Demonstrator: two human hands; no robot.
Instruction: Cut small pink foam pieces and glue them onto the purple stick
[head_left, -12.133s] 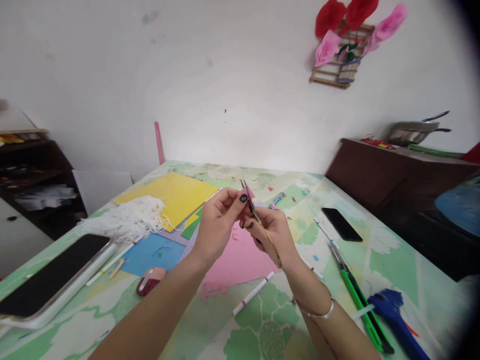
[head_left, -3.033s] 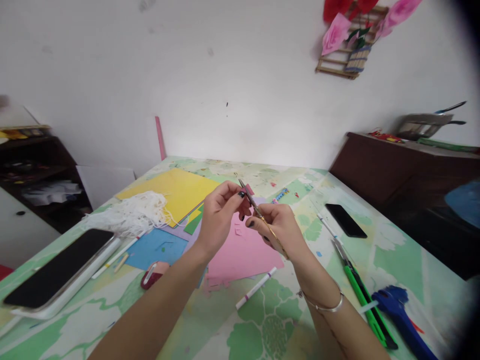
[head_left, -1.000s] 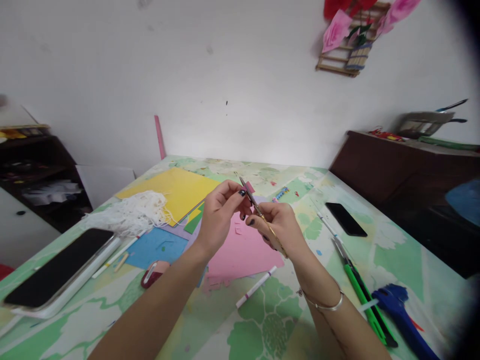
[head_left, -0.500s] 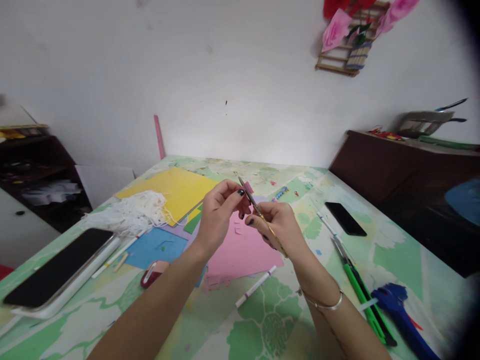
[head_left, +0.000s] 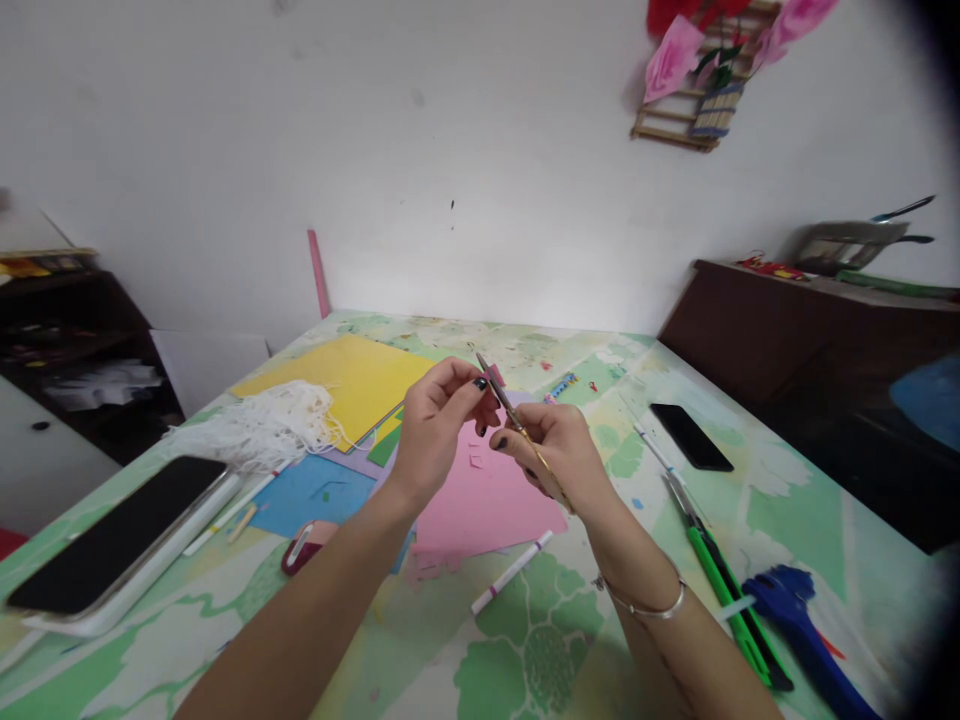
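My right hand [head_left: 555,450] is closed round the gold handles of a pair of scissors [head_left: 517,420], whose blades point up and to the left. Against the blades sits a small pink piece of paper [head_left: 496,376], pinched in the fingers of my left hand [head_left: 446,420]; the fingers hide part of it. Below both hands lies a pink sheet [head_left: 487,500], with a few small cut pieces on it. In front of that sheet rests a white marker with purple bands [head_left: 512,573].
To the left are a yellow sheet [head_left: 337,385], a blue sheet [head_left: 307,495], white yarn [head_left: 262,425], a tablet [head_left: 120,540] and a dark red tape-like tool [head_left: 304,545]. On the right lie a phone [head_left: 691,437], a green cutter [head_left: 727,590] and a blue glue gun [head_left: 795,620].
Hardly anything differs. Both hands keep the same place, and the scissors stay against the pink piece of paper.
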